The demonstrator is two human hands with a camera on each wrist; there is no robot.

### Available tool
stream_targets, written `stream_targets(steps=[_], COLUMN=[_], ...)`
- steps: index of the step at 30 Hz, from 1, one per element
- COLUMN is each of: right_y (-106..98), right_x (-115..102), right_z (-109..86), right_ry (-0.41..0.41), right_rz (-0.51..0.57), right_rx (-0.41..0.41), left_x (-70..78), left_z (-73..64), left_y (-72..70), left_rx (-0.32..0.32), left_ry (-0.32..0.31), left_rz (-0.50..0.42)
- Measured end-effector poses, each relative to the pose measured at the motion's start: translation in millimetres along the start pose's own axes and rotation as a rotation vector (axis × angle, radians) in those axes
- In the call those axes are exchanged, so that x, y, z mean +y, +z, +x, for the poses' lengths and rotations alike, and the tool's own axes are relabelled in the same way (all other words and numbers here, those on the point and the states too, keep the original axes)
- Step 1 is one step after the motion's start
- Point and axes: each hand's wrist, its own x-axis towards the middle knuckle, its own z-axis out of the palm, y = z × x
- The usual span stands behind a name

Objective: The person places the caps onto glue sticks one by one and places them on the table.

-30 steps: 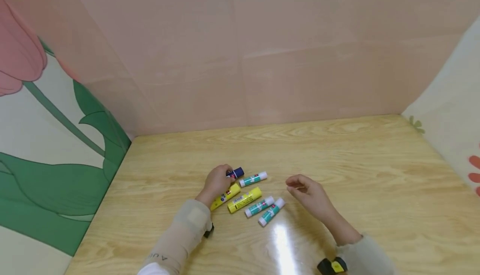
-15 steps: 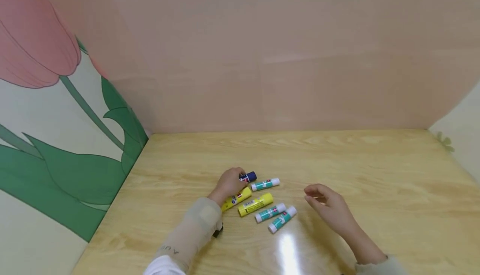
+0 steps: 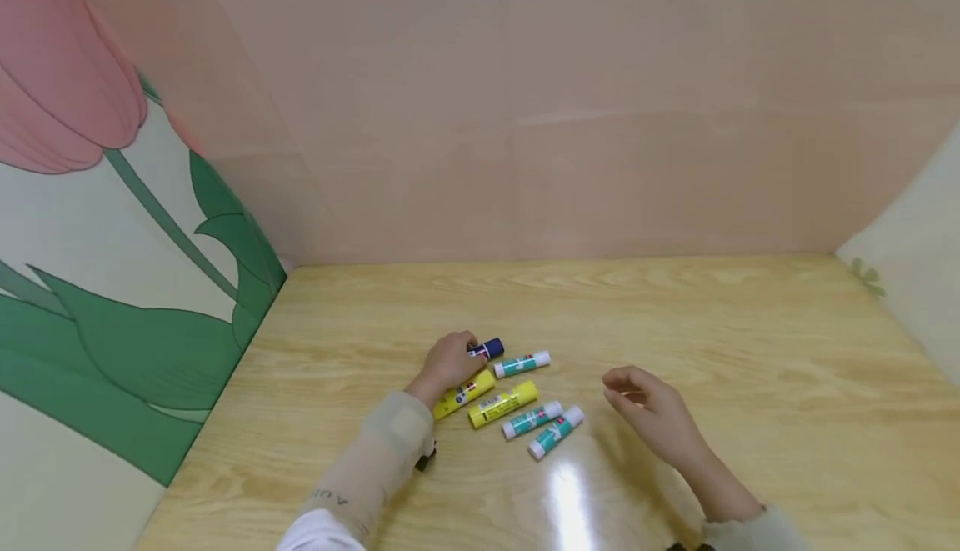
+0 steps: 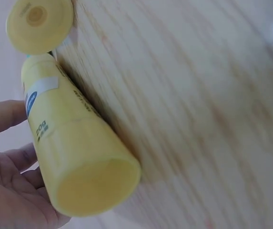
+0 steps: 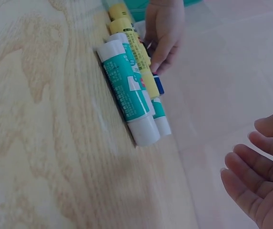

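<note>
My left hand point(image 3: 444, 363) grips a navy-capped glue stick point(image 3: 491, 348) lying at the back of a small group; most of its body is hidden under the fingers. Just in front lie two yellow glue sticks, the left one point(image 3: 467, 393) partly behind my wrist and the other point(image 3: 503, 403) to its right. In the left wrist view a yellow glue stick point(image 4: 79, 138) covers much of that hand. A white-and-teal glue stick point(image 3: 522, 364) lies right of the navy one. My right hand point(image 3: 660, 419) hovers right of the group, its fingers loosely bent and holding nothing.
Two more white-and-teal glue sticks, one point(image 3: 532, 420) beside the other point(image 3: 556, 433), lie at the group's front right. Everything lies on a wood-grain table point(image 3: 720, 326). A pinkish wall covering point(image 3: 510, 117) rises behind it, and a tulip-patterned panel point(image 3: 135, 351) stands at the left.
The head view has shifted a little. My left hand stays on the navy-capped glue stick, and my right hand has drawn slightly farther from the group. The other glue sticks keep their places.
</note>
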Motion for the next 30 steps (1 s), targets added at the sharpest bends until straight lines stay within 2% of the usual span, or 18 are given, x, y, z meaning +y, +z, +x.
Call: stream_targets(steps=[8, 17, 20, 26, 30], right_y=[1.1, 1.8, -0.1, -4.8, -4.4], right_x=[-0.1, 2.0, 1.8, 1.4, 3.5], right_z=[5.1, 5.4, 7.4, 12.5, 13.9], right_ry=[-0.019, -0.020, -0.022, -0.086, -0.100], right_rz=[0.016, 0.023, 0.003, -0.076, -0.094], right_rx=[0.009, 0.007, 0.003, 0.014, 0.028], left_x=[-5.5, -5.1, -5.1, -4.7, -10.1], left_z=[2.9, -1.2, -0.8, -0.2, 0.6], left_y=[-3.6, -5.6, -6.7, -10.8, -12.3], left_rx=[0.013, 0.044, 0.063, 0.122, 0.122], left_ry=[0.018, 0.030, 0.035, 0.030, 0.043], left_rz=[-0.003, -0.040, -0.038, -0.048, -0.075])
